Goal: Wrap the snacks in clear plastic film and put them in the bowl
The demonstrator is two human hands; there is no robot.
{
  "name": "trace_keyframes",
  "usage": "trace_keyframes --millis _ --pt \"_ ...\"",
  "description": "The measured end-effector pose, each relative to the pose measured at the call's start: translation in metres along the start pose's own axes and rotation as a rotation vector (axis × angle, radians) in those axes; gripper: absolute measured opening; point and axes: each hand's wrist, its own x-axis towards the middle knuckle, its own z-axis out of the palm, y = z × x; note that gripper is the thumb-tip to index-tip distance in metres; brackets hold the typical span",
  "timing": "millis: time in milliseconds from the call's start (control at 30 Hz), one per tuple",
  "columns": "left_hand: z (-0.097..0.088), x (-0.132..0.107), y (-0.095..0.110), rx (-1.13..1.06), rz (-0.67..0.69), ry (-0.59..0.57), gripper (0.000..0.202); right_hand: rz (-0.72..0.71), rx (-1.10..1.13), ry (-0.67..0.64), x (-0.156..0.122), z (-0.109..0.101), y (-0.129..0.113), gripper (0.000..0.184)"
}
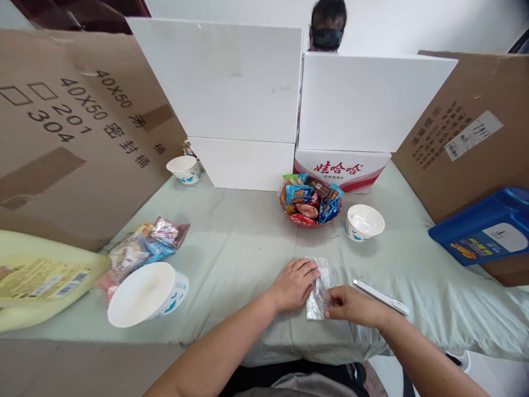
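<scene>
A crinkled clear plastic bag [317,309] lies on the pale green cloth in front of me. My left hand [292,284] rests palm down over its left side, fingers laid out on the plastic. At the bag's lower right edge, my right hand [349,306] pinches the film between thumb and fingers. Just beyond the right hand lies a slim white box cutter [382,298], flat on the cloth. Whether the bag holds anything cannot be made out.
Ahead stands a red bowl [303,220] heaped with wrapped snacks. White paper bowls sit at right [363,223], far left [184,170] and near left [142,295]. Snack packets [132,253], a yellow jug [41,281] and a blue bottle [487,226] flank the cloth. Boxes surround it; a person is behind.
</scene>
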Motion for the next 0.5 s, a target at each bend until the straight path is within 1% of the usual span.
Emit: trace_keyframes --millis 33,167,200,267,333,400,433,467,500 --pt "-0.001 0.0 0.0 0.002 -0.002 -0.004 0.036 0.013 0.019 -0.022 -0.002 0.0 0.0 0.028" --pt "-0.003 0.001 0.001 0.021 0.001 -0.029 0.036 0.086 0.141 -0.199 -0.009 0.002 0.0 0.042" --pt "-0.003 0.001 0.001 0.026 0.004 -0.031 0.036 0.099 0.156 -0.222 -0.011 0.002 0.001 0.041" --pt "-0.003 0.001 0.001 0.037 0.006 -0.029 0.035 0.105 0.178 -0.215 -0.015 0.003 0.006 0.039" --pt "-0.001 0.0 0.001 0.043 0.007 -0.026 0.035 0.104 0.238 -0.171 -0.021 0.004 0.014 0.042" --pt "0.0 0.0 0.0 0.046 0.005 -0.021 0.035 0.123 0.304 -0.09 -0.026 0.006 0.025 0.048" --pt "0.001 0.0 0.0 0.046 0.004 -0.019 0.036 0.144 0.312 -0.025 -0.028 0.007 0.03 0.049" --pt "0.001 0.001 0.0 0.046 0.005 -0.017 0.037 0.161 0.287 0.071 -0.03 0.009 0.035 0.048" --pt "0.001 0.001 0.0 0.045 0.006 -0.019 0.038 0.162 0.221 0.2 -0.032 0.012 0.038 0.046"
